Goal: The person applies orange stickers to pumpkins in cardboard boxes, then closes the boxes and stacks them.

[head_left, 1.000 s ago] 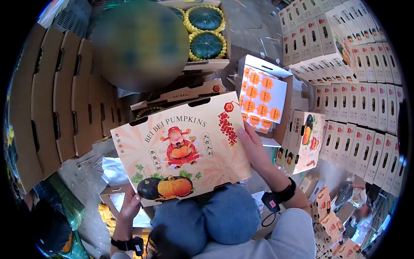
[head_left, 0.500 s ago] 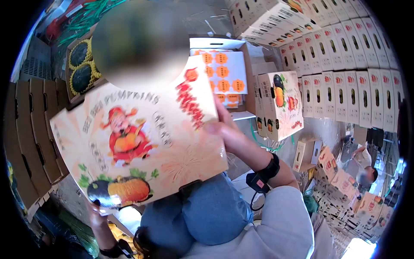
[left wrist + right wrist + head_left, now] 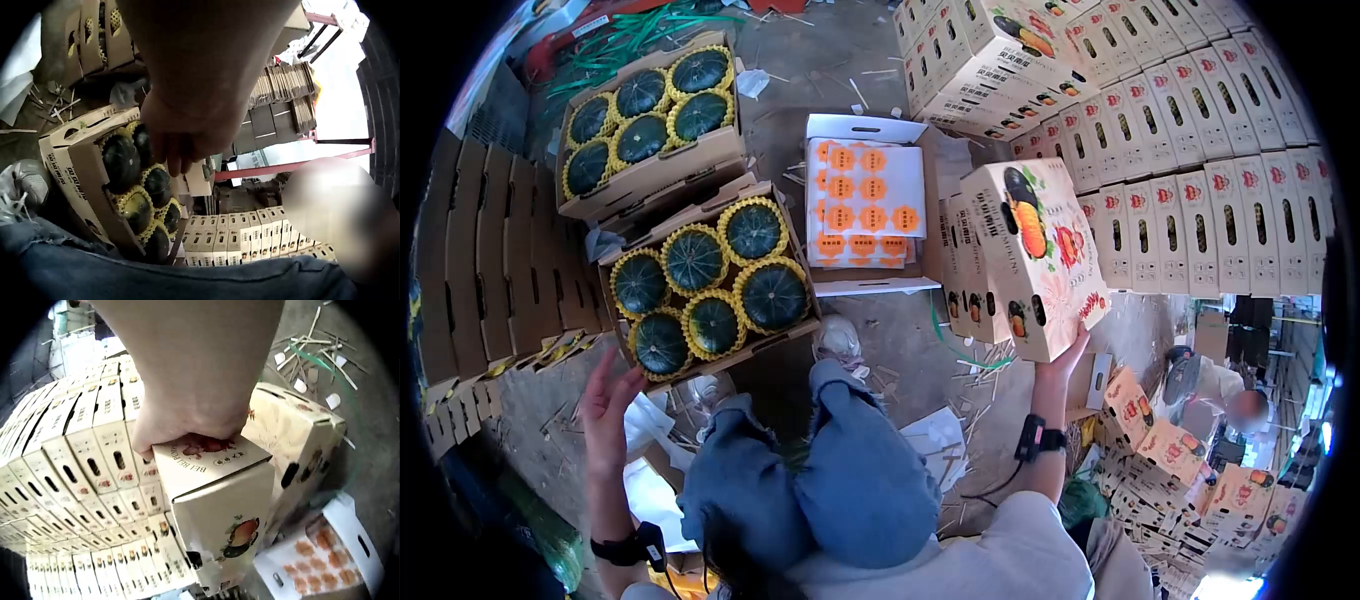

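My right hand (image 3: 1062, 362) grips a closed cardboard pumpkin box (image 3: 1025, 255) at its lower near end, out to the right. In the right wrist view, the fingers wrap over the printed face of this box (image 3: 215, 503). It stands on edge beside similar boxes (image 3: 973, 275). On the left, my left hand (image 3: 608, 405) is spread with fingers loosely bent, holding nothing. Its fingertips are at the near corner of an open carton (image 3: 775, 345). Dark green pumpkins (image 3: 695, 258) in yellow foam nets fill that carton. The left wrist view shows the left hand (image 3: 194, 134) above these pumpkins (image 3: 122, 162).
Another open carton of pumpkins (image 3: 640, 140) stands behind. A white-lined box (image 3: 865, 128) holds sheets of orange stickers (image 3: 860, 190). Packed boxes (image 3: 1200, 215) are stacked along the right. Brown cartons (image 3: 485, 250) line the left. A person (image 3: 1215, 385) is at the far right.
The printed pumpkin box has moved from over the lap to the right, beside the standing boxes. My left hand has let go of it, and the open pumpkin carton in front is uncovered.
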Motion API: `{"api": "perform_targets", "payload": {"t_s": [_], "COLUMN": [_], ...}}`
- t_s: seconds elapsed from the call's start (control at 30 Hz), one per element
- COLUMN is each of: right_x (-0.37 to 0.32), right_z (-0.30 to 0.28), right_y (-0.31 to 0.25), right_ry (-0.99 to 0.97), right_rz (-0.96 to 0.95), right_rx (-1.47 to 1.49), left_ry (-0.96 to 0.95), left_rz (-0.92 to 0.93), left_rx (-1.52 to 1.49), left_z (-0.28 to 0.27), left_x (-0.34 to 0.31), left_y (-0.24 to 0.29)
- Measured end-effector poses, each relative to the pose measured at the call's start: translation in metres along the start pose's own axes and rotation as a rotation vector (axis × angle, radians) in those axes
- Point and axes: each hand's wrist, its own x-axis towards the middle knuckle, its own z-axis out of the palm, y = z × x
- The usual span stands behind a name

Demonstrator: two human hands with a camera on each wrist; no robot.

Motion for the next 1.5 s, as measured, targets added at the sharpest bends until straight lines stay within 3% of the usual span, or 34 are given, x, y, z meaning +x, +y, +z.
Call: {"api": "perform_targets", "payload": {"t_s": [0.07, 0.13, 0.17, 0.2, 0.23, 0.27, 0.3, 0.33, 0.37, 0.43, 0.5, 0.6, 0.67, 0.7, 0.77, 0.8, 0.9, 1.0, 1.03, 1.07, 1.13, 1.17, 1.2, 1.23, 1.27, 1.3, 1.33, 1.37, 1.43, 1.5], "right_x": [0.02, 0.044, 0.065, 0.079, 0.093, 0.069, 0.042, 0.018, -0.003, -0.029, -0.03, 0.057, 0.082, 0.076, 0.093, 0.111, 0.139, 0.059, 0.023, 0.001, -0.058, -0.077, -0.096, -0.114, -0.126, -0.135, -0.136, -0.137, -0.144, -0.145], "right_z": [-0.025, -0.062, -0.098, -0.13, -0.16, -0.121, -0.061, -0.013, 0.027, 0.069, 0.088, 0.047, 0.08, 0.09, 0.105, 0.11, 0.119, 0.187, 0.202, 0.205, 0.222, 0.222, 0.234, 0.242, 0.249, 0.255, 0.254, 0.254, 0.272, 0.274], "right_y": [0.007, 0.018, 0.02, 0.021, 0.022, 0.02, 0.016, 0.017, 0.025, 0.063, 0.132, 0.253, 0.284, 0.277, 0.277, 0.288, 0.261, 0.164, 0.129, 0.106, 0.081, 0.077, 0.072, 0.074, 0.073, 0.075, 0.08, 0.085, 0.079, 0.085], "right_ry": [0.124, 0.221, 0.297, 0.303, 0.388, 0.447, 0.327, 0.136, -0.055, -0.204, -0.338, -0.281, -0.267, -0.303, -0.117, 0.121, -0.047, -0.335, -0.397, -0.624, -0.808, -0.881, -1.191, -1.25, -1.265, -1.241, -1.248, -1.249, -1.259, -1.299], "right_rz": [0.044, 0.119, 0.061, -0.016, -0.088, -0.41, -0.777, -0.907, -0.812, -0.131, 0.032, 0.433, 0.49, 0.362, 0.34, 0.467, 0.29, 0.282, 0.387, 0.36, 0.441, 0.376, 0.188, 0.084, 0.249, 0.298, 0.198, 0.105, -0.417, -0.614], "right_rx": [-0.079, -0.13, -0.697, -1.266, -1.838, -1.979, -1.839, -1.648, -1.482, -1.188, -0.831, -0.153, -0.021, -0.307, -0.395, -0.209, -0.119, -0.182, -0.242, -0.355, -0.397, -0.597, -0.755, -0.773, -0.778, -0.73, -0.716, -0.701, -0.904, -0.938], "left_ry": [0.047, 0.091, 0.104, 0.069, 0.072, 0.058, 0.047, -0.074, -0.125, -0.223, -0.227, -0.228, -0.217, -0.208, -0.194, -0.22, -0.218, -0.255, -0.242, -0.23, -0.175, -0.125, -0.052, -0.066, -0.08, -0.181, -0.302, -0.434, -0.814, -0.872], "left_rz": [0.027, 0.203, 0.277, 0.47, 0.475, 0.621, 0.768, 0.824, 0.819, 0.816, 0.823, 0.807, 0.822, 0.825, 0.809, 0.787, 0.8, 0.781, 0.838, 0.898, 0.997, 1.077, 1.134, 1.148, 1.162, 1.127, 1.071, 0.98, 0.429, 0.282], "left_rx": [0.156, 0.476, 0.623, 0.805, 0.836, 0.944, 1.046, 1.194, 1.277, 1.441, 1.558, 1.551, 1.543, 1.529, 1.529, 1.563, 1.547, 1.422, 1.317, 1.211, 1.003, 0.949, 0.849, 0.816, 0.783, 0.816, 0.941, 0.838, 0.882, 0.9], "left_z": [0.008, 0.02, 0.028, 0.032, 0.032, 0.038, 0.044, 0.044, 0.051, 0.068, 0.064, 0.066, 0.061, 0.058, 0.054, 0.053, 0.051, 0.052, 0.051, 0.048, 0.059, 0.07, 0.085, 0.095, 0.105, 0.107, 0.106, 0.102, 0.09, 0.086], "left_x": [0.003, 0.001, 0.0, 0.002, 0.003, 0.006, 0.01, 0.012, 0.014, 0.022, 0.043, 0.056, 0.062, 0.063, 0.062, 0.063, 0.066, 0.065, 0.064, 0.064, 0.055, 0.047, 0.038, 0.033, 0.028, 0.028, 0.031, 0.037, 0.038, 0.042], "left_y": [-0.007, -0.007, -0.004, -0.002, -0.013, -0.016, -0.02, -0.028, -0.034, -0.048, -0.062, -0.052, -0.05, -0.048, -0.052, -0.05, -0.055, -0.046, -0.041, -0.032, 0.016, 0.043, 0.066, 0.083, 0.1, 0.11, 0.115, 0.096, 0.096, 0.098]}}
